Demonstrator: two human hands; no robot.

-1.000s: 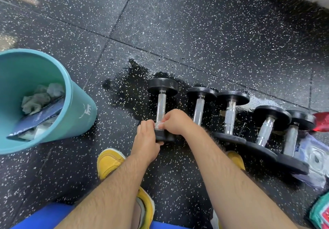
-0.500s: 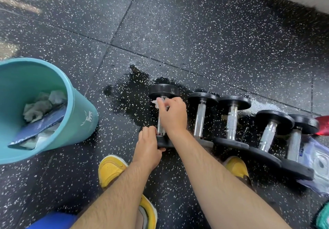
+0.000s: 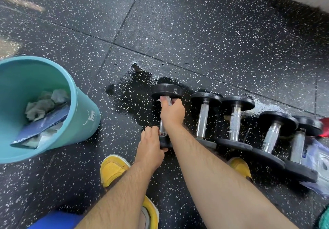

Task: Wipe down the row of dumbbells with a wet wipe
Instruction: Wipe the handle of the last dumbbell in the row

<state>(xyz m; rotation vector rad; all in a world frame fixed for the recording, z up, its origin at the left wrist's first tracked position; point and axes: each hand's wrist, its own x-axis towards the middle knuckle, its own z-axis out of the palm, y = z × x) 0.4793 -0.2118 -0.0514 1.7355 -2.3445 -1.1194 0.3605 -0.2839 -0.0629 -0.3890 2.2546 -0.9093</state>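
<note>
Several black dumbbells with chrome handles lie side by side on the speckled floor. My left hand [image 3: 150,147] grips the near head of the leftmost dumbbell [image 3: 167,90]. My right hand [image 3: 172,113] is wrapped round that dumbbell's handle at its far end, just under the far head, with a white wet wipe [image 3: 166,101] bunched in its fingers. The neighbouring dumbbell [image 3: 203,118] and the ones to its right [image 3: 235,120] lie untouched.
A teal bin [image 3: 83,122] with crumpled wipes and a blue packet stands at the left. Dark wet patches spread on the floor [image 3: 135,90] behind the dumbbells. A wipes pack [image 3: 320,159] lies at the far right. My yellow shoes [image 3: 112,168] are below the row.
My right hand has slid with the wipe along the handle from the near end up to the far head. My left hand has kept its hold on the near head.
</note>
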